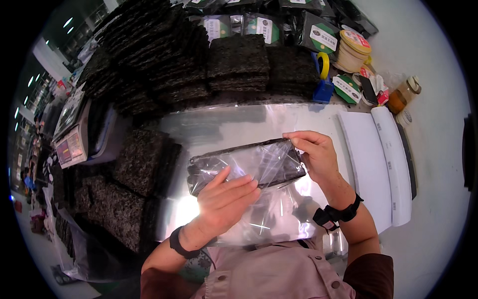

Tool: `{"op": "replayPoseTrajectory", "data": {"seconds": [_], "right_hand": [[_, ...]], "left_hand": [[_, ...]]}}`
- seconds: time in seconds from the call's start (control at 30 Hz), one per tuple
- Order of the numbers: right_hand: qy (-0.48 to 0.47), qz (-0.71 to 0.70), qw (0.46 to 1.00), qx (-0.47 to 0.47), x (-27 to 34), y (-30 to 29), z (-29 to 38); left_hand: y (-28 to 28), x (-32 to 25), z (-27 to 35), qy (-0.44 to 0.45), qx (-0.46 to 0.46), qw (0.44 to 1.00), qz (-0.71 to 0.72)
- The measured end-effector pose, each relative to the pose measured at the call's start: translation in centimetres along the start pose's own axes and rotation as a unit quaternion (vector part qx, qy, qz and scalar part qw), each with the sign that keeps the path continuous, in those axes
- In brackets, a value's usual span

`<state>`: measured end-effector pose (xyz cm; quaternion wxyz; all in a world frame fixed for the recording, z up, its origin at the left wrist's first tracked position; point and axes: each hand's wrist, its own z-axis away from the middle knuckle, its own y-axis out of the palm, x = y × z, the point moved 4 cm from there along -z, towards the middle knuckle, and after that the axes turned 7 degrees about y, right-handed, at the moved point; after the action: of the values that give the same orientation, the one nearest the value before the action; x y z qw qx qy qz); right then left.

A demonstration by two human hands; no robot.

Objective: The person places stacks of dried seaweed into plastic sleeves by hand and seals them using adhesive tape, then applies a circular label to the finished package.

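Observation:
A flat dark bundle (278,160) of what looks like dried seaweed sheets lies before me, slightly tilted, with clear plastic film (242,159) over it. My left hand (227,200) rests palm down along the bundle's near edge, its fingers stretched over the film and gripping nothing. At the far right corner, my right hand (317,153) pinches the wrapped bundle's end between thumb and fingers. Beneath is a shiny layer of clear film sheets (220,119), partly covered by my forearms.
Tall stacks of seaweed sheets (149,48) rise behind and more seaweed (112,209) sits left, beside a weighing scale (73,144). Labelled black packs (317,35) line the back. Rightward are a blue tape dispenser (323,89), a phone (368,89), a bottle (403,95) and a white roll (392,168).

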<state>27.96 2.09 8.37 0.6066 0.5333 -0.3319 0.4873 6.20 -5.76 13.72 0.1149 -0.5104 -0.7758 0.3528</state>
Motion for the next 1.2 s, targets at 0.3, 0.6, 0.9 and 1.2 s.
{"op": "replayPoseTrajectory", "data": {"seconds": [0.3, 0.6, 0.9, 1.2], "right_hand": [[-0.336, -0.014, 0.940, -0.052, 1.5, -0.4, 5.0], [0.165, -0.030, 0.978, 0.126, -3.2, 8.2, 6.2], [0.082, -0.076, 0.991, 0.068, -2.7, 8.6, 4.6], [0.021, 0.012, 0.999, 0.033, -4.2, 8.8, 4.1]], "left_hand": [[-0.4, 1.1, -0.1, 0.014, -0.024, 1.000, -0.009], [-0.5, 1.4, -0.4, 0.029, 0.050, 0.998, 0.017], [-2.3, 5.5, -3.3, -0.210, 0.090, 0.962, -0.151], [-2.3, 6.4, -3.1, -0.261, 0.099, 0.958, -0.071]]}}
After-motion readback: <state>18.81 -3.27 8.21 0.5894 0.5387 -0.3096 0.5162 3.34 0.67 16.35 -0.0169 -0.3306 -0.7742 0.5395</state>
